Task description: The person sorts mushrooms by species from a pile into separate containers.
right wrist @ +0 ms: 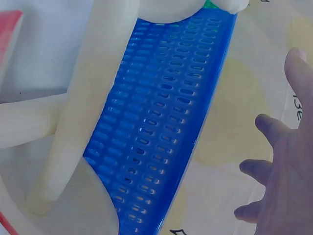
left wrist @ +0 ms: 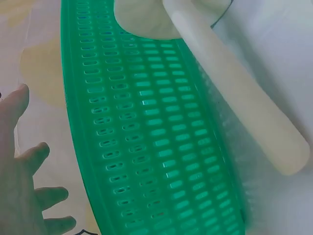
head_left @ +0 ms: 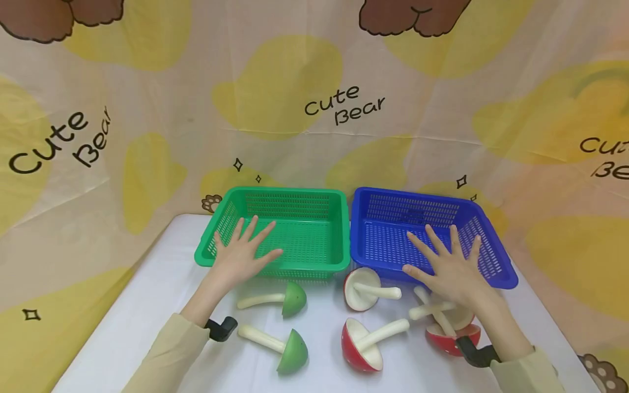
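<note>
My left hand (head_left: 238, 259) is held with fingers spread over the left part of a green plastic basket (head_left: 304, 240). With its fingers likewise fanned out, my right hand (head_left: 452, 275) overlaps the front of a blue basket (head_left: 383, 240). Neither hand holds anything. Two toy mushrooms with green caps, one farther back (head_left: 294, 299) and one nearer (head_left: 293, 352), lie on their sides before the green basket. In the middle lie a red-capped mushroom (head_left: 350, 349) and another (head_left: 361, 281) close to the blue basket. More red-capped mushrooms (head_left: 449, 344) lie piled at the right, partly hidden by my right hand.
Both baskets stand side by side at the back of a white-covered table (head_left: 152, 284). Behind them hangs a cloth backdrop (head_left: 275, 153) with yellow patches and lettering. A black wrist mount (head_left: 222, 329) sits at my left wrist, another (head_left: 476, 352) at my right.
</note>
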`<state>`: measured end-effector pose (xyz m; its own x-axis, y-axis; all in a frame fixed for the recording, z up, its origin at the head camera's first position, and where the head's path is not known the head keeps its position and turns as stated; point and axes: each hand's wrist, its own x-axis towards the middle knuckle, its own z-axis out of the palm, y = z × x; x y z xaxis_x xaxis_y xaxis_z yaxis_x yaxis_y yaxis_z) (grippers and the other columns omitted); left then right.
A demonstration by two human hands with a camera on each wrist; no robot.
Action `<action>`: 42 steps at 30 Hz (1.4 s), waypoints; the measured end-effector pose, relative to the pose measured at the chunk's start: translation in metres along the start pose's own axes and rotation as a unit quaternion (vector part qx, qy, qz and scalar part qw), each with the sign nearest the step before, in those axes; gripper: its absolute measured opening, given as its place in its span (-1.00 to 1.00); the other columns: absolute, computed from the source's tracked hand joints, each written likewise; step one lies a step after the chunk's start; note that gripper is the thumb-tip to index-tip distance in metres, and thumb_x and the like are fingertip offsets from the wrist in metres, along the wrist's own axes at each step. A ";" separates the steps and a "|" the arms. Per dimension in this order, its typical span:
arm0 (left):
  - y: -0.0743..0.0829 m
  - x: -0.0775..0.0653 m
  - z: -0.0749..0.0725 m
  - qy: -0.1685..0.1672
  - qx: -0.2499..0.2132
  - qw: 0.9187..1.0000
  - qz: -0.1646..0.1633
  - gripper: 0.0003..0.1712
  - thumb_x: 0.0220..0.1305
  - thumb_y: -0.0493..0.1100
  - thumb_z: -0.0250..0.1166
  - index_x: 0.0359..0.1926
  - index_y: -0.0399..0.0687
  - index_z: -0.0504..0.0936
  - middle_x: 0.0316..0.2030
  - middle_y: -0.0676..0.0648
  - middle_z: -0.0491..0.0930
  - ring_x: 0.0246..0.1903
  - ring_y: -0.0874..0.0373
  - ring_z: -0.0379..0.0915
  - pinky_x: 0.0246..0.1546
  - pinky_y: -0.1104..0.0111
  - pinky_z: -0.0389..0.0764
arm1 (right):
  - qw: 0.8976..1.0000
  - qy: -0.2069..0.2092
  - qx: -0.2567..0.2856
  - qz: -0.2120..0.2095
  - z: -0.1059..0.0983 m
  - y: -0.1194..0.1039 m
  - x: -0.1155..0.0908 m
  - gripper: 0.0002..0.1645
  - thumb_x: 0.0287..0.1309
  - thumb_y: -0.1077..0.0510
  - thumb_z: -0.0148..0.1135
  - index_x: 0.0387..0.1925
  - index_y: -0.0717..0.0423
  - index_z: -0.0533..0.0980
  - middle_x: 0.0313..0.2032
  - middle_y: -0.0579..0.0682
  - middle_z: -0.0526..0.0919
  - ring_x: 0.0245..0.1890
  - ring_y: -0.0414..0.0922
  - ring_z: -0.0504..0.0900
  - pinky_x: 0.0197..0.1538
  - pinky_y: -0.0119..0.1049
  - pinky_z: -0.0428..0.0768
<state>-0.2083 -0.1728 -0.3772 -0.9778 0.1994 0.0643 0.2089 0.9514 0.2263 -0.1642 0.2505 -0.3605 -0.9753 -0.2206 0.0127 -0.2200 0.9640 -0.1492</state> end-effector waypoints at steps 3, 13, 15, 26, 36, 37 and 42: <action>-0.001 -0.004 0.001 0.006 -0.003 1.000 0.000 -0.14 0.23 0.53 -0.09 0.48 0.49 -0.04 0.53 -0.10 -0.16 0.51 -0.24 -0.40 0.22 -0.52 -0.38 | 1.000 0.009 -0.002 -0.006 0.001 -0.003 -0.004 -0.06 0.22 -0.51 -0.14 0.50 -0.32 -0.12 0.51 0.24 -0.14 0.42 0.44 -0.53 0.16 0.50 -0.73; -0.004 -0.017 0.002 0.034 -0.004 0.999 0.010 -0.17 0.23 0.51 -0.04 0.46 0.51 0.00 0.53 -0.09 -0.08 0.51 -0.23 -0.31 0.22 -0.53 -0.30 | 0.999 0.037 -0.004 -0.033 0.005 -0.012 -0.012 -0.12 0.24 -0.46 -0.11 0.49 -0.34 -0.05 0.50 0.19 -0.04 0.47 0.37 -0.41 0.21 0.35 -0.83; -0.004 -0.019 0.002 0.039 -0.004 0.999 0.011 -0.17 0.23 0.50 -0.03 0.46 0.50 0.02 0.52 -0.09 -0.06 0.51 -0.24 -0.29 0.22 -0.53 -0.28 | 0.999 0.040 -0.002 -0.036 0.006 -0.014 -0.013 -0.12 0.24 -0.46 -0.10 0.49 -0.35 -0.05 0.50 0.18 -0.02 0.48 0.36 -0.39 0.21 0.34 -0.82; -0.010 -0.030 0.008 0.060 -0.030 0.998 0.004 -0.18 0.24 0.46 0.03 0.45 0.44 0.09 0.50 -0.11 0.02 0.49 -0.24 -0.22 0.23 -0.52 -0.28 | 0.997 0.051 0.008 -0.053 0.011 -0.025 -0.022 -0.13 0.24 -0.40 -0.01 0.48 -0.34 -0.01 0.50 0.15 0.02 0.50 0.30 -0.30 0.26 0.33 -0.78; -0.016 -0.038 0.011 0.092 -0.034 0.995 0.011 -0.24 0.30 0.33 0.08 0.46 0.37 0.11 0.47 -0.14 0.09 0.47 -0.25 -0.14 0.24 -0.50 -0.26 | 0.995 0.081 -0.001 -0.067 0.021 -0.032 -0.028 -0.21 0.28 -0.36 -0.01 0.46 -0.31 0.08 0.47 0.12 0.11 0.50 0.23 -0.13 0.33 0.35 -0.66; -0.017 -0.039 0.012 0.096 -0.033 0.995 0.012 -0.24 0.30 0.33 0.09 0.46 0.37 0.11 0.47 -0.14 0.10 0.47 -0.25 -0.14 0.25 -0.49 -0.26 | 0.994 0.085 -0.002 -0.068 0.022 -0.033 -0.029 -0.22 0.28 -0.35 0.00 0.45 -0.31 0.09 0.47 0.11 0.13 0.50 0.23 -0.11 0.34 0.35 -0.65; -0.020 -0.041 0.016 0.116 -0.026 0.993 0.015 -0.26 0.30 0.29 0.12 0.44 0.34 0.16 0.45 -0.15 0.14 0.46 -0.24 -0.10 0.27 -0.47 -0.25 | 0.991 0.103 -0.008 -0.081 0.027 -0.036 -0.032 -0.24 0.27 -0.33 0.02 0.44 -0.31 0.14 0.45 0.07 0.18 0.50 0.19 -0.05 0.38 0.34 -0.58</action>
<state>-0.1722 -0.1959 -0.3996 -0.9424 0.1629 0.2922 0.2446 0.9314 0.2696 -0.1244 0.2186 -0.3821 -0.9105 -0.3390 0.2367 -0.3725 0.9210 -0.1141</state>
